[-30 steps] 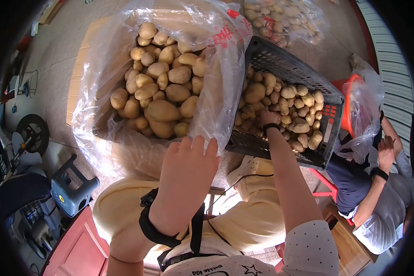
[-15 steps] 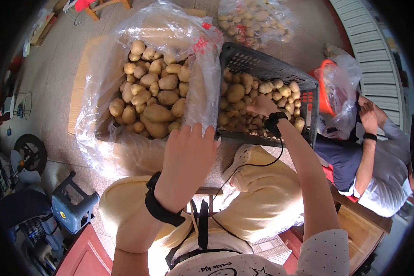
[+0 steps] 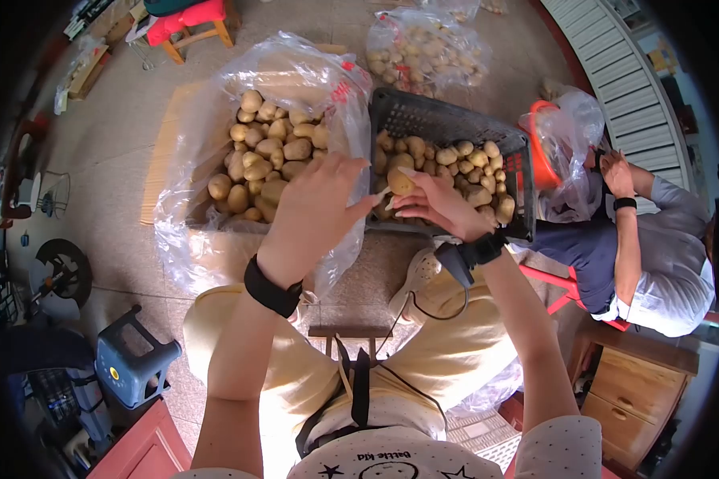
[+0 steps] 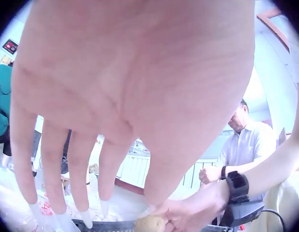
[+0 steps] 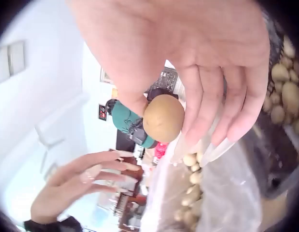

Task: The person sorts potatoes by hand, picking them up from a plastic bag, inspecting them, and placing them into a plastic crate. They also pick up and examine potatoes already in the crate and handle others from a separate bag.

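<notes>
A potato (image 3: 401, 182) is pinched between the thumb and fingers of my right hand (image 3: 446, 203), above the near left part of the black plastic crate (image 3: 455, 114). The right wrist view shows that potato (image 5: 164, 120) from close up, with long pale fingernails beside it. My left hand (image 3: 311, 209) holds nothing; its fingers are extended in the left wrist view, over the near right side of the cardboard box (image 3: 209, 249) lined with clear plastic. Larger potatoes (image 3: 256, 164) fill the box, partly covered by this hand. Mostly smaller potatoes (image 3: 475, 172) lie in the crate.
Beyond the crate, a clear bag of potatoes (image 3: 427, 56) lies on the floor. A seated person (image 3: 655, 247) is at the right, near an orange bucket (image 3: 542, 148). A blue stool (image 3: 136, 359) stands at the left; a wooden cabinet (image 3: 631, 391) stands at lower right.
My right hand has come up from among the crate's potatoes with one potato in it. The left hand has moved forward from the box's near edge. The head view has shifted.
</notes>
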